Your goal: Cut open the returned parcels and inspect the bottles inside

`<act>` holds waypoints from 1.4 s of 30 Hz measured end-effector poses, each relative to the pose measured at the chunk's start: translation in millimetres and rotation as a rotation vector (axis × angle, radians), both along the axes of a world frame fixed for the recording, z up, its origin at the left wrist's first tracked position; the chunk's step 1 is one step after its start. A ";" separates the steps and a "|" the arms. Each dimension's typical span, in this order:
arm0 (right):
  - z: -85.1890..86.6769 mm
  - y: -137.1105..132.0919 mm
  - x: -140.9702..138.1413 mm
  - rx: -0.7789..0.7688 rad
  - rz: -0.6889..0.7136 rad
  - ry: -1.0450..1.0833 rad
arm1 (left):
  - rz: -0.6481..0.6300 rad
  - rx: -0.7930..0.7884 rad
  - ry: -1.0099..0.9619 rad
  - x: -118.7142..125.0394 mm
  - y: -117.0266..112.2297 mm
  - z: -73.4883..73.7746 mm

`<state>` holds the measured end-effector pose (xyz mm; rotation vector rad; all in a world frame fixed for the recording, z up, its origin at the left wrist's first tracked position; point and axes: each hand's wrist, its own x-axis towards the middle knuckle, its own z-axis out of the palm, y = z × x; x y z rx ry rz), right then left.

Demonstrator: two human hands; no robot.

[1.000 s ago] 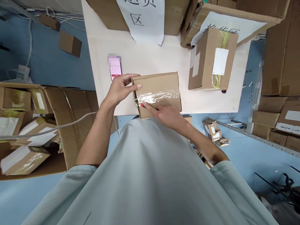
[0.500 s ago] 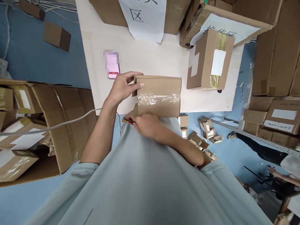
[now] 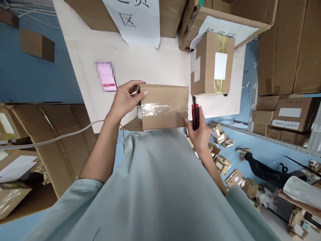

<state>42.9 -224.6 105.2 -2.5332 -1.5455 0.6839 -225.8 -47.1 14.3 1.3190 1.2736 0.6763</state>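
A flat cardboard box (image 3: 164, 106) with a band of clear tape across its top lies at the near edge of the pale table (image 3: 150, 67). My left hand (image 3: 125, 98) grips the box's left end, thumb on top. A side flap hangs open at that end, below my hand. My right hand (image 3: 200, 130) is at the box's right end, closed on a red and black utility knife (image 3: 195, 115) that points away from me.
A phone (image 3: 107, 76) lies on the table left of the box. A taller taped box (image 3: 212, 68) stands at the right. Large cartons line the table's far edge. An open carton of parcels (image 3: 30, 150) sits on the floor left; small boxes and another person's legs are right.
My right hand moved with the knife from the box's top, past its near left corner, over to the right end. The left-end flap came open. My left hand kept its grip.
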 end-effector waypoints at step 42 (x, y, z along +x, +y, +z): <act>46.3 53.6 -38.1 -0.434 0.273 -0.305 | -0.407 0.524 0.260 121.1 -53.5 4.2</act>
